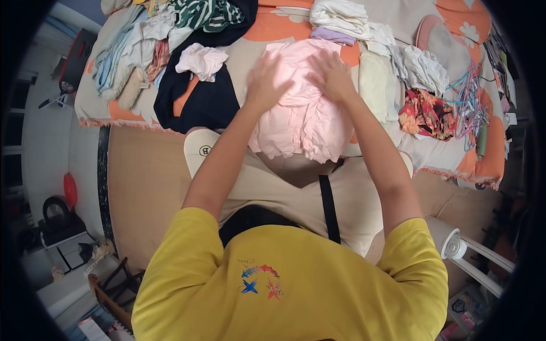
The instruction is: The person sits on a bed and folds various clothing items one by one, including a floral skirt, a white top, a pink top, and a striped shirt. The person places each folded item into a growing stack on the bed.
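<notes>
A pink garment (300, 123) lies spread on the bed in front of me, its gathered lower edge hanging towards my lap. Over its left side is my left hand (266, 83), blurred, fingers apart. My right hand (332, 76) rests on or just above the upper right part, fingers spread too. Neither hand grips the cloth. Wrinkles bunch across the garment's middle between the hands. Just left of it is a dark navy garment (209, 102) with a small crumpled pale pink cloth (202, 59) on top.
Mixed clothes (140, 47) heap at the far left. Folded white clothes (339, 19) sit on a lilac cloth (332, 36) at the back. To the right are a pale yellow folded garment (376, 85), a red floral cloth (428, 114) and several hangers (471, 102). The bed's fringed edge (452, 174) runs before me.
</notes>
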### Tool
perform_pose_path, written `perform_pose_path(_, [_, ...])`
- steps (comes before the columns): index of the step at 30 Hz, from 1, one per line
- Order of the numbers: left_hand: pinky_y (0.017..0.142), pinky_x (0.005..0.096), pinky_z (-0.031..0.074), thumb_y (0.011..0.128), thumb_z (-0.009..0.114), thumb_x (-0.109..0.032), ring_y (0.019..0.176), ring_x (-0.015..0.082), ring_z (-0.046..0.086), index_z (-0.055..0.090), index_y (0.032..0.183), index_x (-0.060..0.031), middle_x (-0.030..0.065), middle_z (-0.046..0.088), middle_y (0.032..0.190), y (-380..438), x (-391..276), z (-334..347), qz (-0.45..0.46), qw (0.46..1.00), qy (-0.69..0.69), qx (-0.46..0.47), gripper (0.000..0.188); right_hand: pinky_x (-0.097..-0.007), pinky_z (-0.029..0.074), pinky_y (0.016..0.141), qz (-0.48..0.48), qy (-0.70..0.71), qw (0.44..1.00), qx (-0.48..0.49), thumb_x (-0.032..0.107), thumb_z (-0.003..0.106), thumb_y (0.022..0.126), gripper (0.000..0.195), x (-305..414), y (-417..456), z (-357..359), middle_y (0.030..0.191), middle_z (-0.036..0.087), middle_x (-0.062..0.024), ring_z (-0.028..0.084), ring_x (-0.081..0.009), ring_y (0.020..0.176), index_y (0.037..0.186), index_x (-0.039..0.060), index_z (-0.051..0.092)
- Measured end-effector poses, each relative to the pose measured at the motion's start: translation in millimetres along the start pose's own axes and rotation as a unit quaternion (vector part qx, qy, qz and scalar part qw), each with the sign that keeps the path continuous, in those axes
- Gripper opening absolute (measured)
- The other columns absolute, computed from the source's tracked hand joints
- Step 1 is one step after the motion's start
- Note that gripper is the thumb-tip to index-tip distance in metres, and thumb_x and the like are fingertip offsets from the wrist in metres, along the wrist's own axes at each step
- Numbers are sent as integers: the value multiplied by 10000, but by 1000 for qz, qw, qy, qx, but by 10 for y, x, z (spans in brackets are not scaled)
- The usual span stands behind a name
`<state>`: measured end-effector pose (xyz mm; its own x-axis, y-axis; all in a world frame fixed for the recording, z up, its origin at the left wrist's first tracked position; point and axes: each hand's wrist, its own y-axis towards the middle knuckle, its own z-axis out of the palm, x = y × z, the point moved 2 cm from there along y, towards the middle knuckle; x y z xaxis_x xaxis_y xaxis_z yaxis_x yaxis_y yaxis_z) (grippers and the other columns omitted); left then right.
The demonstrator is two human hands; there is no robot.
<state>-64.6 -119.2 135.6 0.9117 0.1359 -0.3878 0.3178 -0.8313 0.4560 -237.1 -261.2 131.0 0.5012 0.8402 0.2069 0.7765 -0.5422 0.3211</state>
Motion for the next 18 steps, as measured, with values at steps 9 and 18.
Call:
perform_pose_path(9, [861,359,491,832,751,-324,987,257,631,580,1240,30,183,654,1114,-1008,483,38,-477,802,-344,108,567,-553,198,1157,57,-6,998,14,360,476,981,500,576,-235,431,1501,375,-204,270,-387,1431,1406,97,490])
perform_pose_path(18, [841,326,508,963,561,-201,992,184,629,554,1269,20,114,651,1120,-238,-258,-600,-301,846,-409,165,377,-483,295,1133,4,12,1000,-18,241,473,973,474,703,-573,649,1451,441,-194,377,-348,1369,1368,-21,470])
